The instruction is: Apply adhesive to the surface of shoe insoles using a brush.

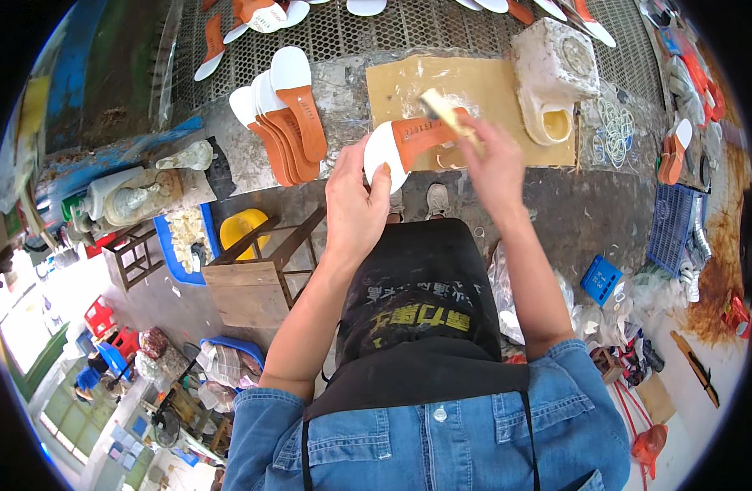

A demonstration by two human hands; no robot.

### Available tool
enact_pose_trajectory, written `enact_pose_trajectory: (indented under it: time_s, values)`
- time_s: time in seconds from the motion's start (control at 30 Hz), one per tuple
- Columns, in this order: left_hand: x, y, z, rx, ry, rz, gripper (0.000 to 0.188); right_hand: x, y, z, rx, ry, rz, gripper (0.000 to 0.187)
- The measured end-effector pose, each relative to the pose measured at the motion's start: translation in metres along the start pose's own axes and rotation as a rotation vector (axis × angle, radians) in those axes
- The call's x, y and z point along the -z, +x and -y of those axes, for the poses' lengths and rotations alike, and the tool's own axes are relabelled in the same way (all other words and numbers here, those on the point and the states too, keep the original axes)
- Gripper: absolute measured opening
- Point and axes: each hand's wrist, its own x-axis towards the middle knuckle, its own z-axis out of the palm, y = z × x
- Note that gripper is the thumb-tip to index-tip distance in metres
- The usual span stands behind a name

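While left fingers (380, 186) pinch an insole (407, 143) (orange and white), right fingers (490, 141) clasp a brush (442, 110).

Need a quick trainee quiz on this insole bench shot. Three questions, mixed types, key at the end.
1. Which hand holds the brush-like tool? A) left B) right C) neither
2. True or false: the insole stack lies to the left of the white container.
3. Fill in: the left hand grips the held insole by its ___ part.

Key: 1. B, the right hand. 2. True. 3. white.
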Motion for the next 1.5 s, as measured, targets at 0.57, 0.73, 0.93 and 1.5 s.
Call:
enact_pose_trajectory:
  time_s: [0.57,0.73,0.93,1.5]
  values:
    - [-0.003,0.008,0.025,0.178,-0.130,0.012,0.036,0.015,-0.070,-0.020,-0.209,0.235,-0.014,0.028]
    - [-0.002,0.009,0.034,0.191,-0.168,0.000,0.039,0.006,-0.069,-0.014,-0.158,0.166,0.027,0.029]
    - [-0.002,0.008,0.035,0.229,-0.190,0.012,0.040,0.015,-0.020,-0.060,-0.243,-0.086,0.022,0.028]
    - [-0.014,0.005,0.037,0.168,-0.212,-0.067,0.038,0.024,-0.053,-0.009,-0.096,0.201,0.178,0.030]
